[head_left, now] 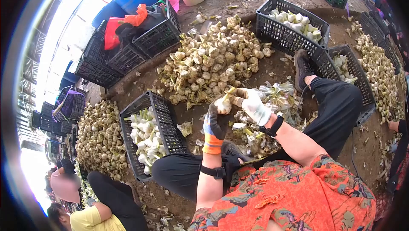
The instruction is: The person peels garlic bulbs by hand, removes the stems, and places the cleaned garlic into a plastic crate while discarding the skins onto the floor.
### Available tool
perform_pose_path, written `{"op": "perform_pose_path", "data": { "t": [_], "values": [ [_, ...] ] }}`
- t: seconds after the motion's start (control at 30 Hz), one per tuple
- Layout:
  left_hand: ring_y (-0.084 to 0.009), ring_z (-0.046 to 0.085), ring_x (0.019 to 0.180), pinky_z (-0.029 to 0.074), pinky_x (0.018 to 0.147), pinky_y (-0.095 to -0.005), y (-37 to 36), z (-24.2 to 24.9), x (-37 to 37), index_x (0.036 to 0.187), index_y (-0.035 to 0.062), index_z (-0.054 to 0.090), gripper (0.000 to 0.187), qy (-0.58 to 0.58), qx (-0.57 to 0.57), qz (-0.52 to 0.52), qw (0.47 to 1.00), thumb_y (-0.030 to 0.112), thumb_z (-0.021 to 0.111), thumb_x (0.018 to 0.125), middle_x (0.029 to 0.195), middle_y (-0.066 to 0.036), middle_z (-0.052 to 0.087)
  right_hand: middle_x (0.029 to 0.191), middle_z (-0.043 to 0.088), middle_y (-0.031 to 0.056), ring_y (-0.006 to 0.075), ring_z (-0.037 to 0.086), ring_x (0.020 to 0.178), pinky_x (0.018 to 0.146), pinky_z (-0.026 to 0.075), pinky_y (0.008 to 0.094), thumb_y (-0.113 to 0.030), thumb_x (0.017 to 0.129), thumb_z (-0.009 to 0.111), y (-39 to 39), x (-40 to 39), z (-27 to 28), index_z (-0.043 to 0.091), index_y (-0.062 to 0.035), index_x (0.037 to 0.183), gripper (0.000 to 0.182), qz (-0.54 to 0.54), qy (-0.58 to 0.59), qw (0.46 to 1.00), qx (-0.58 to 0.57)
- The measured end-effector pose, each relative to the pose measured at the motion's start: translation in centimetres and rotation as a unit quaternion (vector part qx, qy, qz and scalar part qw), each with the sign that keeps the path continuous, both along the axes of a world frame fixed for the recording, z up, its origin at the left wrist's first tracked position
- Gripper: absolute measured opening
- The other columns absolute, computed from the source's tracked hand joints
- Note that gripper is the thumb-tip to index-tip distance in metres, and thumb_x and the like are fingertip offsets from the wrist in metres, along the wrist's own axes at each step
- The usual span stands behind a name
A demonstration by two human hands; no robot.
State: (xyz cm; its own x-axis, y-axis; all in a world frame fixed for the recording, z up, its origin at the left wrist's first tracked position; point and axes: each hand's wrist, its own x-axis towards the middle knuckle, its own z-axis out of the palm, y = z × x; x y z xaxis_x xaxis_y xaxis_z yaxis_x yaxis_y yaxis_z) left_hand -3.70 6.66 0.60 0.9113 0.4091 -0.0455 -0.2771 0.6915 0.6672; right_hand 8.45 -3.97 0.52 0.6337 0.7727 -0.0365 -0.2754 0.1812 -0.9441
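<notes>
A garlic bulb (223, 106) with a short stem is held between my two gloved hands, in front of my knees. My left hand (214, 126), in a dark glove with an orange and blue cuff, is closed around the bulb's lower left side. My right hand (254, 106), in a whitish glove, has its fingers closed at the bulb's stem and upper side. Just beyond them rises a large heap of unpeeled garlic (213, 58) with dirty skins. Loose peelings and leafy scraps (277, 96) lie below and beside my right hand.
A black crate (168, 122) of cleaned white garlic stands left of my knee. Another garlic crate (294, 39) is beyond my right foot, with a third crate (362, 82) beside my right leg. A person in yellow (96, 220) sits at lower left, near another garlic heap (100, 139).
</notes>
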Motion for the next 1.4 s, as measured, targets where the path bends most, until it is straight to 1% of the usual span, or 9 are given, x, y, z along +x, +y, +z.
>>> {"op": "perform_pose_path", "data": {
  "t": [0.13,0.37,0.8,0.9,1.0,1.03,1.17,1.27,1.4],
  "values": [
    [-0.0205,0.058,0.104,0.049,0.089,-0.0344,0.1,-0.5,0.2,0.127,-0.0003,0.045,0.057,0.015,0.098,0.065,0.993,0.029,0.067,0.085,0.115,-0.011,0.058,0.093,0.065,0.0051,0.0085,0.056,0.089,0.078,0.046,0.0243,-0.021,0.084,0.069,0.2,-0.3,1.8,0.056,0.0032,0.110,0.038,-0.002,-0.115,0.993,0.007],
    [-0.0203,0.058,0.102,0.050,0.088,-0.0329,-0.8,-0.7,0.8,0.120,-0.0001,0.044,0.075,0.026,0.340,0.141,0.929,0.006,0.087,0.059,0.117,-0.013,0.057,0.092,0.067,0.0075,0.0149,0.064,0.084,0.079,0.051,0.0280,-0.012,0.081,0.072,0.0,-1.5,2.8,0.056,0.0036,0.109,0.036,0.041,0.098,0.994,0.008],
    [-0.0222,0.058,0.103,0.052,0.086,-0.0341,-1.0,-0.6,0.5,0.123,0.0020,0.041,0.071,0.000,0.318,0.131,0.939,0.001,0.081,0.065,0.119,-0.013,0.055,0.100,0.066,0.0099,0.0169,0.064,0.090,0.086,0.049,0.0290,-0.002,0.082,0.064,-1.8,-0.4,2.7,0.057,0.0035,0.114,0.034,0.128,0.179,0.972,0.077],
    [-0.0186,0.060,0.092,0.054,0.073,-0.0291,-1.0,-0.3,0.2,0.130,0.0034,0.040,0.064,0.023,0.242,0.138,0.960,0.009,0.075,0.076,0.116,-0.010,0.056,0.110,0.063,0.0167,0.0218,0.062,0.098,0.090,0.048,0.0335,-0.002,0.078,0.065,-2.3,0.9,4.4,0.056,0.0048,0.113,0.037,0.120,-0.121,0.982,-0.084],
    [-0.0167,0.055,0.103,0.048,0.089,-0.0304,-0.7,0.1,-0.1,0.128,0.0039,0.043,0.054,0.070,0.153,0.070,0.983,0.012,0.070,0.082,0.116,-0.008,0.055,0.111,0.062,0.0176,0.0203,0.060,0.100,0.088,0.048,0.0332,-0.001,0.077,0.064,-2.7,1.0,0.8,0.059,0.0019,0.109,0.032,-0.093,-0.527,0.839,-0.095],
    [-0.0159,0.056,0.103,0.049,0.087,-0.0294,-0.7,-0.1,0.0,0.130,0.0044,0.042,0.050,0.058,0.154,0.066,0.984,0.019,0.064,0.088,0.116,-0.009,0.056,0.111,0.061,0.0165,0.0192,0.058,0.101,0.085,0.048,0.0317,0.003,0.073,0.061,-2.6,1.1,1.0,0.060,0.0000,0.107,0.034,-0.086,-0.532,0.838,-0.085],
    [-0.0167,0.059,0.097,0.051,0.084,-0.0291,-0.7,-0.1,0.4,0.130,0.0053,0.043,0.045,0.032,0.090,0.046,0.994,0.018,0.061,0.090,0.113,-0.009,0.058,0.096,0.066,0.0159,0.0218,0.065,0.087,0.079,0.050,0.0325,0.005,0.068,0.052,-2.3,-0.2,3.5,0.062,0.0020,0.101,0.035,0.023,-0.238,0.970,-0.048],
    [-0.0175,0.061,0.092,0.054,0.074,-0.0297,-0.9,-2.3,0.8,0.127,0.0015,0.044,0.042,0.070,0.369,0.111,0.920,0.007,0.059,0.088,0.110,-0.009,0.060,0.084,0.068,0.0108,0.0179,0.065,0.077,0.072,0.051,0.0311,0.006,0.072,0.051,-2.1,-0.9,1.7,0.064,0.0026,0.095,0.027,-0.072,-0.324,0.940,-0.082],
    [-0.0177,0.061,0.089,0.052,0.072,-0.0285,-0.8,-0.1,-0.6,0.130,-0.0003,0.042,0.069,0.080,0.138,0.003,0.987,0.026,0.077,0.076,0.107,-0.009,0.061,0.087,0.068,0.0086,0.0184,0.065,0.075,0.062,0.053,0.0305,0.005,0.075,0.046,-1.4,1.4,-0.6,0.065,0.0014,0.092,0.026,-0.089,0.009,0.996,-0.008]
  ]
}}
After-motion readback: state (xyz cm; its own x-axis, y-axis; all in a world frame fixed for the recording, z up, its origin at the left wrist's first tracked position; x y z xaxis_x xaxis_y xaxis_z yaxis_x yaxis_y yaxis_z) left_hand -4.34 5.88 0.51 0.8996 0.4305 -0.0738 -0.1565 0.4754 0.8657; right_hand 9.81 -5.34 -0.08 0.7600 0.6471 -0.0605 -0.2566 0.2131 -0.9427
